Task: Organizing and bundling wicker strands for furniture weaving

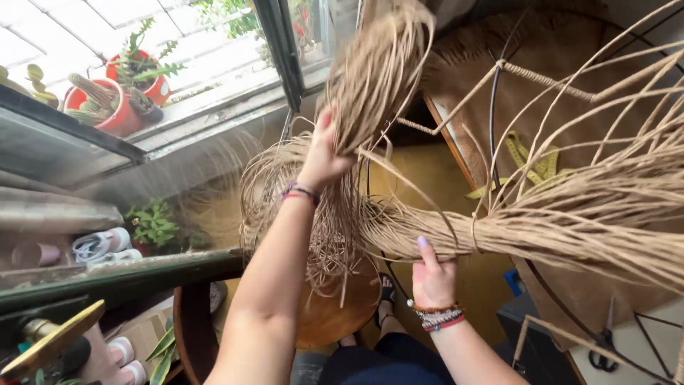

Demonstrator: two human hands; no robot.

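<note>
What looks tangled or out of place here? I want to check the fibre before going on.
The left hand lifts one hank of tan fibre strands, whose lower ends hang in loose, tangled loops. The right hand grips a tied bundle that fans out unevenly. Nothing looks broken or spilled.

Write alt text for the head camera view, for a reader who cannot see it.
Seen from above, a person's left hand lifts a thick bundle of tan fibre strands, while the right hand grips a second tied bundle fanning out to the right. Below sits a round wooden stool; red potted cacti stand on the windowsill.
</note>
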